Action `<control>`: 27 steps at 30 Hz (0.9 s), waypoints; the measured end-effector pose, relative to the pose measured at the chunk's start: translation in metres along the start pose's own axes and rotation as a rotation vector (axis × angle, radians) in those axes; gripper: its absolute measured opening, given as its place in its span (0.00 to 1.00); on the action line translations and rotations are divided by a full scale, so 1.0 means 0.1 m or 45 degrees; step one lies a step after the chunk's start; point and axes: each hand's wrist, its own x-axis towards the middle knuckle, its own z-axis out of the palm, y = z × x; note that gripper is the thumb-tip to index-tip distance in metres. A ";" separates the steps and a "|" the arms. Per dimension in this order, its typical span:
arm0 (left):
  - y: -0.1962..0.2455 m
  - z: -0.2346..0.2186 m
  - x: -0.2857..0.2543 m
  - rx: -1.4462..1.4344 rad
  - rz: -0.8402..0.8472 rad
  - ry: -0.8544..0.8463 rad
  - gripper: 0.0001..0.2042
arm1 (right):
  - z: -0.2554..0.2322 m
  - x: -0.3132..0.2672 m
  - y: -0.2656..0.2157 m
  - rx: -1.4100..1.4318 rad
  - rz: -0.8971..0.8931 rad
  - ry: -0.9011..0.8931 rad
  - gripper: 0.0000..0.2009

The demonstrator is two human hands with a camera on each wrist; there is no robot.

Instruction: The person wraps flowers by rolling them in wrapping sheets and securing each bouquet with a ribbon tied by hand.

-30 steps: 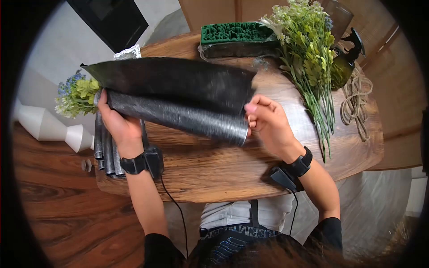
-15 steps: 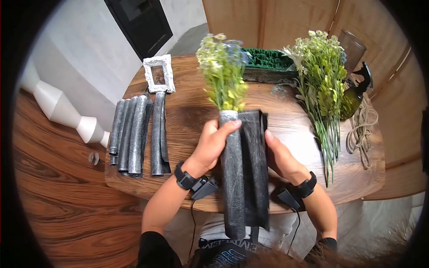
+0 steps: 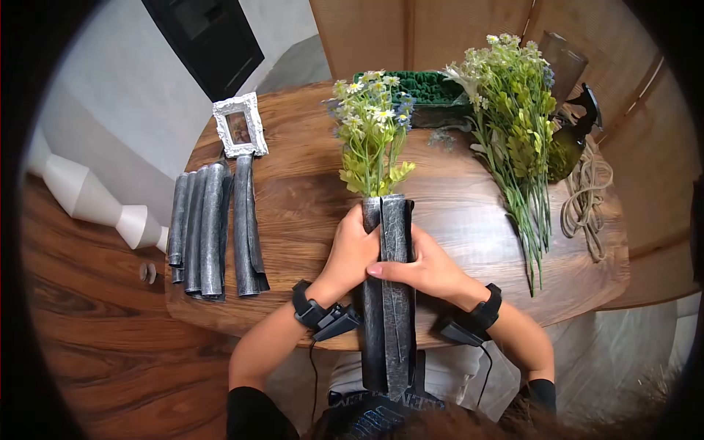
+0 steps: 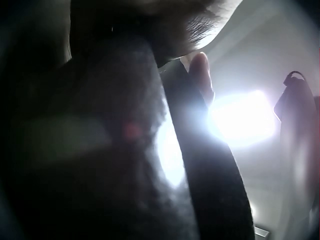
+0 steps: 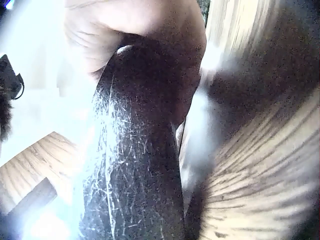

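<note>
Dark grey fibrous wrapping point(image 3: 396, 315) stands rolled into a long tube in front of the person's body, and a bouquet of white, blue and yellow-green flowers point(image 3: 374, 143) comes out of its top. The left hand point(image 3: 350, 257) grips the tube from its left side, just below the upper edge. From the other side the right hand point(image 3: 440, 275) holds it, thumb laid across the front. In the right wrist view the wrapping point(image 5: 135, 165) runs down from the curled right hand point(image 5: 145, 30). The left wrist view shows the wrapping point(image 4: 110, 150) dark and close.
Several rolled dark sheets point(image 3: 213, 235) lie on the table's left, below a white picture frame point(image 3: 238, 128). Green foam point(image 3: 436, 92) is at the back. To the right are another flower bunch point(image 3: 524, 139), a spray bottle point(image 3: 568, 150) and coiled cord point(image 3: 587, 198).
The loose sheet, spread out across the table a second ago, is now wound around the stems. The bouquet has swung upright to the middle, and the right thumb has moved across the wrapping's front.
</note>
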 end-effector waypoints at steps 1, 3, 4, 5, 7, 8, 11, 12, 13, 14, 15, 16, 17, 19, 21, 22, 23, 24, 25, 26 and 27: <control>-0.01 0.01 -0.01 0.071 0.008 0.050 0.12 | 0.00 0.00 0.00 -0.004 0.004 0.003 0.29; -0.06 0.03 -0.05 0.087 -0.018 0.039 0.10 | 0.03 -0.01 0.01 0.015 0.005 0.025 0.31; -0.08 0.03 -0.09 0.122 0.090 0.073 0.10 | 0.03 -0.01 0.00 0.121 0.040 -0.024 0.33; -0.06 0.03 -0.11 0.161 0.204 0.107 0.10 | 0.04 -0.02 0.01 0.126 0.040 -0.022 0.33; 0.02 -0.03 -0.10 0.398 0.377 0.055 0.12 | 0.05 -0.02 0.00 0.167 0.003 -0.032 0.29; 0.02 -0.04 -0.06 0.140 0.283 0.014 0.12 | 0.05 -0.01 0.01 0.160 -0.007 -0.031 0.29; 0.17 -0.02 -0.04 -0.354 0.009 -0.088 0.10 | 0.01 0.00 0.08 0.324 -0.013 0.005 0.27; 0.20 -0.01 -0.05 -0.583 -0.179 -0.146 0.09 | -0.01 0.00 0.07 0.405 0.074 -0.012 0.25; 0.18 -0.01 -0.05 -0.582 -0.189 -0.147 0.09 | -0.02 0.00 0.06 0.488 0.160 -0.029 0.23; 0.16 -0.01 -0.05 -0.516 -0.151 -0.148 0.09 | 0.00 -0.01 0.01 0.581 0.176 -0.056 0.21; 0.16 -0.02 -0.04 -0.447 -0.105 -0.152 0.10 | 0.01 -0.01 0.00 0.585 0.171 -0.056 0.21; 0.12 -0.03 -0.03 -0.510 -0.125 -0.145 0.15 | 0.02 -0.02 -0.01 0.524 0.154 -0.065 0.18; 0.10 -0.03 -0.03 -0.507 -0.117 -0.147 0.15 | 0.03 -0.02 -0.02 0.458 0.139 -0.074 0.15; 0.08 0.00 -0.03 -0.353 -0.017 -0.106 0.15 | 0.03 0.00 0.01 0.431 0.156 -0.076 0.13; 0.10 0.01 -0.03 -0.368 -0.003 -0.094 0.15 | 0.03 -0.01 0.03 0.467 0.211 -0.069 0.11; 0.09 0.00 -0.03 -0.438 -0.066 -0.138 0.16 | 0.02 -0.02 0.05 0.471 0.219 -0.066 0.11; 0.10 -0.01 -0.03 -0.507 -0.129 -0.182 0.16 | 0.01 -0.01 0.06 0.522 0.211 -0.097 0.10; 0.14 0.00 -0.04 -0.590 -0.213 -0.169 0.16 | 0.01 -0.01 0.07 0.573 0.198 -0.127 0.09; 0.13 -0.02 -0.04 -0.586 -0.213 -0.171 0.16 | 0.01 -0.01 0.07 0.576 0.194 -0.126 0.09; 0.09 -0.07 -0.03 -0.724 -0.318 -0.265 0.17 | 0.00 -0.01 0.06 0.609 0.191 -0.173 0.08; 0.04 -0.13 -0.01 -0.863 -0.422 -0.358 0.18 | -0.01 -0.01 0.04 0.639 0.191 -0.222 0.08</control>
